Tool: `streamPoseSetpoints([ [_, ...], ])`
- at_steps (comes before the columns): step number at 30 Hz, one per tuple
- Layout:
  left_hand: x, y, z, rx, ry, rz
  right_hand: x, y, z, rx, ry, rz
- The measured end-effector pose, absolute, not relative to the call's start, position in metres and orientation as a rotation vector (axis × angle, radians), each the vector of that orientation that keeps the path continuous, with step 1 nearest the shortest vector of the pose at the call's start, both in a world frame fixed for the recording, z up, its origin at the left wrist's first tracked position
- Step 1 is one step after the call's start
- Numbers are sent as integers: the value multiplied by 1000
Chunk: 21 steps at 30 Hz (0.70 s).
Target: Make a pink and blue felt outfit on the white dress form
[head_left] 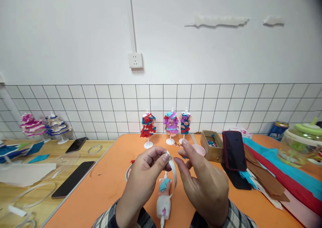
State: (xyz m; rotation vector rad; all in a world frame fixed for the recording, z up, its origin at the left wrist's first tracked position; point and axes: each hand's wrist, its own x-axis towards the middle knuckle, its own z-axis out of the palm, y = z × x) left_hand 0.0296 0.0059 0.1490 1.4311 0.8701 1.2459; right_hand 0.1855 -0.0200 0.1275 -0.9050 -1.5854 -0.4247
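Note:
My left hand (147, 172) pinches the end of a white strip (173, 171) between thumb and forefinger, in the middle of the view. The strip curls down between my hands. My right hand (203, 184) is just right of it, its thumb and fingers apart and holding nothing that shows. Below and between the hands, a small white dress form (163, 206) with a blue patch and a pinkish piece lies on the orange table (105, 174). Behind my left hand, part of a round roll (128, 173) shows, with something small and red beside it.
Three dressed mini forms (148, 129) stand at the back. On the right are a cardboard box (212, 146), a phone (234, 150), coloured paper strips (289, 174), a jar (298, 147) and a can (278, 130). A wooden table (100, 154) with phones adjoins on the left.

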Motion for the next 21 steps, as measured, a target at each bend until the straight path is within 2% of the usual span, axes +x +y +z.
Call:
streamPoseSetpoints([
  [2, 27, 7, 150, 1480, 888, 1218, 187, -22, 133, -928, -1569, -216],
  [6, 27, 7, 151, 1562, 885, 1189, 188, -23, 146, -958, -1568, 433],
  [9, 29, 4, 151, 1638, 931, 1226, 186, -20, 149, -1011, -1490, 668],
  [12, 29, 2, 148, 1863, 1053, 1348, 182, -17, 148, -1033, -1461, 704],
  [17, 18, 7, 141, 2444, 1141, 1545, 183, -16, 147, -1092, -1489, 577],
  [21, 5, 14, 149, 2423, 1349, 1518, 190, -16, 150, -1092, -1454, 553],
])
